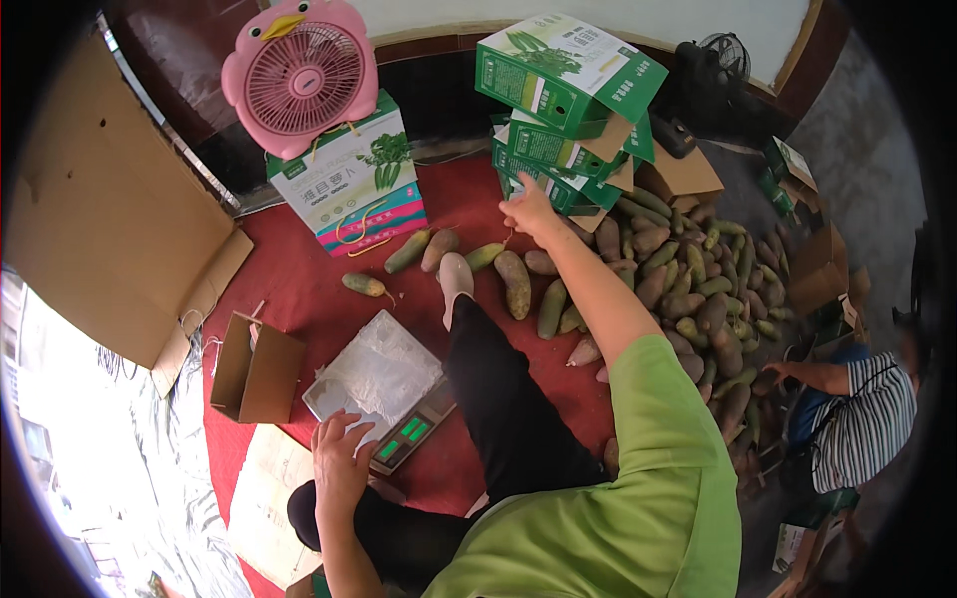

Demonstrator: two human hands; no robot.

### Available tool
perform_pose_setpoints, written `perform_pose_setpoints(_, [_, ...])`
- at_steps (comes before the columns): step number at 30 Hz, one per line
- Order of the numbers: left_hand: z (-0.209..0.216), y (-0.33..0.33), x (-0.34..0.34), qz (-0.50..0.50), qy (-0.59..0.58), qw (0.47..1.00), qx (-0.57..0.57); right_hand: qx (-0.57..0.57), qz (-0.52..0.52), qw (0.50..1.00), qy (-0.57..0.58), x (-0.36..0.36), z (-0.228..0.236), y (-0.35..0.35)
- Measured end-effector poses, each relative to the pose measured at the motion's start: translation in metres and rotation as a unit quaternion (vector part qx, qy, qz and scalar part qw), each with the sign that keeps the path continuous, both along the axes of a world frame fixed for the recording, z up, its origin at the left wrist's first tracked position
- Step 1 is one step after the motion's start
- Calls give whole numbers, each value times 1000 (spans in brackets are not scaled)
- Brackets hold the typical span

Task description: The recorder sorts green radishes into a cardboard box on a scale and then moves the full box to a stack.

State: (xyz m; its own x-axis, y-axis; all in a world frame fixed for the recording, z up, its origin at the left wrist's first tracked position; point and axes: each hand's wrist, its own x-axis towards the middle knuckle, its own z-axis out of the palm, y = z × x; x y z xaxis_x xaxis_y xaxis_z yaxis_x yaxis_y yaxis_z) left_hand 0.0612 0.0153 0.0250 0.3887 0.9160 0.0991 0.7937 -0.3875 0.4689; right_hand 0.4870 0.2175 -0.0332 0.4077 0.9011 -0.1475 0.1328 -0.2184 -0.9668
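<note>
My right arm stretches far forward, and my right hand (530,213) is at the near side of a leaning stack of green-and-white cartons (558,149). Its index finger points out, the others are partly bent, and nothing shows in it; whether it touches a carton I cannot tell. Below it lies a green radish (484,256) with a thin stem. My left hand (341,463) hovers by the near left corner of a digital scale (379,364), its fingers curved and apart with nothing between them. The scale has a plastic-covered platform and a lit green display.
A big heap of radishes (698,289) covers the right side of the red carpet (289,249). A pink fan (302,80) stands on cartons at the back. An open brown box (257,369) sits left of the scale. Another person (862,419) works at the far right.
</note>
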Motion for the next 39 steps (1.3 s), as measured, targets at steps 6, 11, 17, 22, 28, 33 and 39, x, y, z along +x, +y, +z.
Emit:
perform_pose_setpoints(6, [-41, 5, -18, 51, 102, 991, -69, 49, -45, 998, -16, 48, 19, 37])
perform_pose_setpoints(11, [-47, 15, -13, 60, 94, 990, -87, 52, -105, 993, -19, 78, 14, 80])
perform_pose_setpoints(17, [-49, 22, -11, 72, 110, 986, -106, 67, -121, 990, 3, 88, 24, 105])
perform_pose_setpoints(22, [-51, 26, -10, 72, 117, 984, -111, 73, -160, 984, 19, 92, 27, 118])
perform_pose_setpoints(28, [-54, 27, -11, 77, 106, 984, -122, 102, -137, 976, 134, 117, 25, 133])
perform_pose_setpoints(33, [-57, 26, -11, 72, 91, 985, -124, 159, -112, 937, 290, 122, 31, 130])
perform_pose_setpoints(39, [-51, 23, -13, 67, 78, 988, -118, 225, -131, 922, 287, 91, 50, 105])
